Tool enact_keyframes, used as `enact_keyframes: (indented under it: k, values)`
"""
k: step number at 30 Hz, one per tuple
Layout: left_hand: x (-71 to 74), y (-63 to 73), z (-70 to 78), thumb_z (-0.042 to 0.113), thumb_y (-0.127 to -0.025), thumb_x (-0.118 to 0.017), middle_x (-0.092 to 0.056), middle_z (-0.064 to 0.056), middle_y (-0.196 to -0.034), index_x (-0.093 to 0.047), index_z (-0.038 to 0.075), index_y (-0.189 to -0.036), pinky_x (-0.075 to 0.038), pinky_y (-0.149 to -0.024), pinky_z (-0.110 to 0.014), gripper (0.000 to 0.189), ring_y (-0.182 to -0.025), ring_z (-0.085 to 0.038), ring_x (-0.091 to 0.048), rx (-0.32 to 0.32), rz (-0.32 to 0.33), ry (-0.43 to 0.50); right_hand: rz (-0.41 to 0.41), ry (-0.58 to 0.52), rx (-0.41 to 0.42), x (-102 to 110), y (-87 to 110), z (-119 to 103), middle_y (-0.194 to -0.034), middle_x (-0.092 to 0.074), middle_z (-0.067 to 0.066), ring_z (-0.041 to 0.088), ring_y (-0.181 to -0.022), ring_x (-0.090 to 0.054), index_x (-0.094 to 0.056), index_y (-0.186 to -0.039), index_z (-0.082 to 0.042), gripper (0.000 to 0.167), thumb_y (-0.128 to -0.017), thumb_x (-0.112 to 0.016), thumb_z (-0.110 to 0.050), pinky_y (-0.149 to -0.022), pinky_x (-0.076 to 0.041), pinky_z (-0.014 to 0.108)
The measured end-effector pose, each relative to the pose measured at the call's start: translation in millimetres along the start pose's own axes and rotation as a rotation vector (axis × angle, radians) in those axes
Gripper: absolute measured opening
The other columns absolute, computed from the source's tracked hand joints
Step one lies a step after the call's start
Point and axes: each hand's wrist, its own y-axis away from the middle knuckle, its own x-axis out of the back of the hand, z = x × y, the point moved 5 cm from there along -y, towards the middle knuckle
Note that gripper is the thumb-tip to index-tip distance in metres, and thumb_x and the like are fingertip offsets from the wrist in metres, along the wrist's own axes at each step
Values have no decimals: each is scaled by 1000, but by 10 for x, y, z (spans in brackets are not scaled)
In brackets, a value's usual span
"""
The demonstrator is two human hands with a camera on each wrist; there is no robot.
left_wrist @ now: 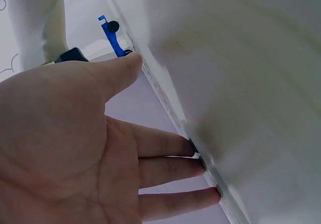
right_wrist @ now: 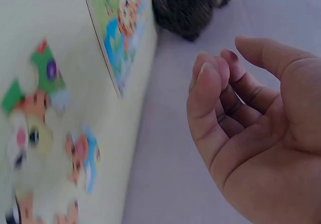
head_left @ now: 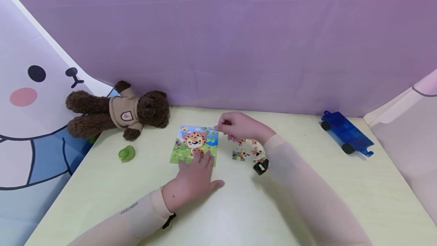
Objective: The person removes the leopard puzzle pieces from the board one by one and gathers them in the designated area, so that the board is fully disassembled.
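Note:
A square jigsaw puzzle (head_left: 194,139) with a spotted leopard cub picture lies flat at the table's middle. My left hand (head_left: 192,180) rests its straight fingertips on the lower edge, thumb spread away. At the puzzle's upper right corner hovers my right hand (head_left: 244,126). The right wrist view shows its fingers loosely curled, the thumb apart from them and nothing between. Several loose puzzle pieces (head_left: 241,155) lie right of the puzzle, some partly hidden by my right hand and wrist. Up close, one green-and-purple piece (right_wrist: 50,73) and a blue-edged piece (right_wrist: 89,156) show.
A brown teddy bear (head_left: 124,111) in a beige shirt lies at the back left. Nearer stands a small green toy (head_left: 127,153). On the right sits a blue toy wagon (head_left: 348,132) with black wheels. A purple curtain (head_left: 225,48) hangs behind the table.

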Motion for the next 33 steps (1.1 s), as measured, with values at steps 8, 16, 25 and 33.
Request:
enact_keyframes:
  k: [8, 16, 25, 33]
  values:
    - [-26, -1, -18, 70, -105, -46, -26, -8, -179, -33, 8, -168, -35, -114, -85, 89, -165, -40, -26, -14, -30, 58, -106, 46, 44, -394, -362, -211, -113, -75, 22, 30, -84, -72, -69, -119, -5, 30, -111, -58, -32, -79, -62, 37]
    - [-32, 16, -39, 65, -105, -53, -25, -9, -180, -32, 7, -169, -34, -114, -86, 88, -166, -40, -22, -42, -36, 80, -103, 109, 84, -754, -690, -335, -111, -75, 6, 10, -81, -58, -68, -112, -17, 16, -111, -58, -30, -80, -52, 29]
    - [9, 46, -32, 65, -103, -58, -26, -10, -179, -32, 4, -168, -40, -109, -85, 93, -166, -38, -22, -73, -31, 31, -139, 134, 36, -907, -839, -343, -108, -68, -3, 11, -87, -58, -66, -134, -12, 28, -110, -56, -23, -90, -51, 29]
    - [7, 49, -51, 71, -99, -60, -22, -12, -180, -29, 5, -169, -43, -106, -84, 101, -168, -39, -17, -108, -57, 18, -170, 150, 35, -961, -890, -277, -119, -68, -4, 10, -106, -62, -69, -131, -14, 30, -102, -68, -21, -97, -53, 28]
